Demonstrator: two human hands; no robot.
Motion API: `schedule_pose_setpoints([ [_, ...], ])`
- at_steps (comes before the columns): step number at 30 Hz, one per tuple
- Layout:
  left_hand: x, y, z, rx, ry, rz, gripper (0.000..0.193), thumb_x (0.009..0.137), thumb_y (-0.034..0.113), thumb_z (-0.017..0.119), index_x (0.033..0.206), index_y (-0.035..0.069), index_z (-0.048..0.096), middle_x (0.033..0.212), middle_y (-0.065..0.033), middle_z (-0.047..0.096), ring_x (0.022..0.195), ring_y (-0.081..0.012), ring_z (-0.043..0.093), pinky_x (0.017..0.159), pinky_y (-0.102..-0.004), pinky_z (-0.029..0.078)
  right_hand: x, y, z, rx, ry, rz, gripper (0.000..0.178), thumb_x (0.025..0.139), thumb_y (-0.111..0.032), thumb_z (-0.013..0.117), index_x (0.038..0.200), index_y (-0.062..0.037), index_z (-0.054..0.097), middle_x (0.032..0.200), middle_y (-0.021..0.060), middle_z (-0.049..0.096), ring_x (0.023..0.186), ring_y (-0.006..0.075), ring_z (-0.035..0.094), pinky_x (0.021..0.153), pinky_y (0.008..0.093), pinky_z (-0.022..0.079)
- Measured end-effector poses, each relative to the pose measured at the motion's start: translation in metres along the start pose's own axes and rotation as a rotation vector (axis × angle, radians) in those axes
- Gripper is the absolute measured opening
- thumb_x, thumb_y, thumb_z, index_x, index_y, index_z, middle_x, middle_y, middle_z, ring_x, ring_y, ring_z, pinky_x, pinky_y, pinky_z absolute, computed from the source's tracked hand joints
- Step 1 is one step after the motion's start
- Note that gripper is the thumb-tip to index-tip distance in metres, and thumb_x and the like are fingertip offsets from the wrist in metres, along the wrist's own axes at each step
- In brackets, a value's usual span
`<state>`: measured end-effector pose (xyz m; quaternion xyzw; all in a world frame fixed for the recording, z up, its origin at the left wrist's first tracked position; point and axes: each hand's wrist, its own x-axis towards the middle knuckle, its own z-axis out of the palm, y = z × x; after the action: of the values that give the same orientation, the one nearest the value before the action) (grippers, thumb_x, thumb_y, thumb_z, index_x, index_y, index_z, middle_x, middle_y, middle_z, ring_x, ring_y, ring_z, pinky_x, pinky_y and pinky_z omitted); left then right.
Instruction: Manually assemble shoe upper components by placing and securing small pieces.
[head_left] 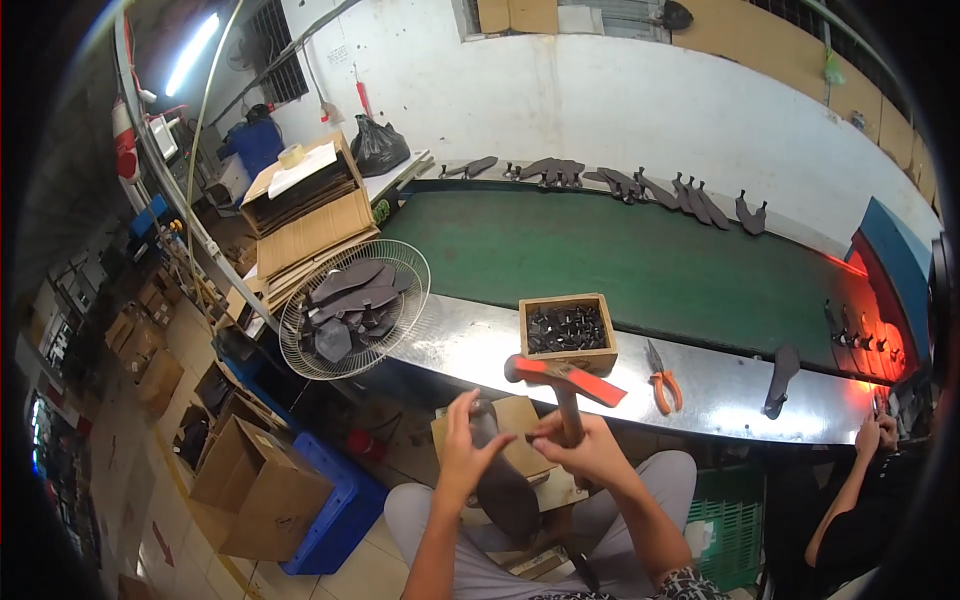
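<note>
A dark shoe sole (505,500) lies lengthwise over a light wooden board (520,412) between my knees. My left hand (466,452) is at the sole's left edge, thumb and fingers apart, with the thumb across its upper part. In my right hand (590,450) is a hammer (566,397) with a red-painted head, its handle gripped upright. A small dark piece (531,437) shows at the right fingertips, too small to make out. Just beyond the hammer stands a wooden box (608,358) filled with small black parts.
A wire basket (425,285) of dark soles stands at left, beside cardboard boxes. Orange-handled pliers (663,385) and a single sole (782,380) lie on the metal ledge. Behind runs a green conveyor belt (600,250). Another person's hand (875,432) is at far right, near a red-glowing machine opening.
</note>
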<state>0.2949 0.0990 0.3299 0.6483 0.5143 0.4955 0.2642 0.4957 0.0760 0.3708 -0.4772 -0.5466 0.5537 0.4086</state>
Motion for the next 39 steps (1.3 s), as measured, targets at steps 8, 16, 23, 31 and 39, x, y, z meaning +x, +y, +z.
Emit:
schedule_pose_setpoints([
  [8,0.009,-0.071,0.012,0.29,0.165,0.176,0.025,0.073,0.015,0.078,0.093,0.002,0.069,0.084,-0.0138,0.068,0.076,-0.0265,0.065,0.069,-0.0348,0.051,0.083,0.028,0.027,-0.15,-0.141,-0.317,0.023,0.085,-0.013,0.07,0.1,0.0032,0.067,0.079,0.0075,0.069,0.075,0.0104,0.063,0.068,0.0285,0.05],
  [16,-0.018,-0.067,0.004,0.027,0.088,-0.063,0.026,0.073,0.016,0.077,0.094,0.002,0.07,0.08,-0.0156,0.068,0.079,-0.0316,0.065,0.094,-0.0404,0.045,0.078,0.028,0.043,-0.329,-0.25,-0.321,0.023,0.082,-0.006,0.069,0.102,0.0025,0.064,0.081,0.0154,0.066,0.072,0.0189,0.06,0.071,0.033,0.049],
  [23,-0.018,-0.067,-0.004,0.025,0.082,0.047,0.023,0.074,0.012,0.075,0.095,0.003,0.069,0.092,-0.0161,0.068,0.083,-0.0318,0.066,0.093,-0.0404,0.046,0.074,0.035,0.044,-0.539,-0.21,-0.621,0.016,0.081,-0.008,0.068,0.094,-0.0001,0.063,0.088,0.0161,0.063,0.081,0.0339,0.061,0.073,0.0381,0.049],
  [31,-0.025,-0.062,-0.012,-0.098,0.001,-0.083,0.025,0.076,0.009,0.074,0.098,0.001,0.067,0.079,-0.0135,0.067,0.068,-0.0191,0.064,0.066,-0.0322,0.05,0.07,0.032,0.043,-0.537,-0.217,-0.602,0.017,0.081,-0.01,0.068,0.095,-0.0007,0.064,0.088,0.0148,0.062,0.084,0.0337,0.061,0.075,0.0384,0.049],
  [39,-0.02,-0.073,-0.011,-0.159,-0.037,-0.118,0.026,0.079,0.01,0.074,0.103,0.003,0.069,0.074,-0.0081,0.068,0.064,-0.0096,0.058,0.061,-0.0276,0.048,0.059,0.026,0.045,-0.471,-0.236,-0.405,0.023,0.089,-0.014,0.065,0.107,0.0006,0.064,0.075,0.0074,0.058,0.064,0.0174,0.056,0.06,0.0302,0.047],
])
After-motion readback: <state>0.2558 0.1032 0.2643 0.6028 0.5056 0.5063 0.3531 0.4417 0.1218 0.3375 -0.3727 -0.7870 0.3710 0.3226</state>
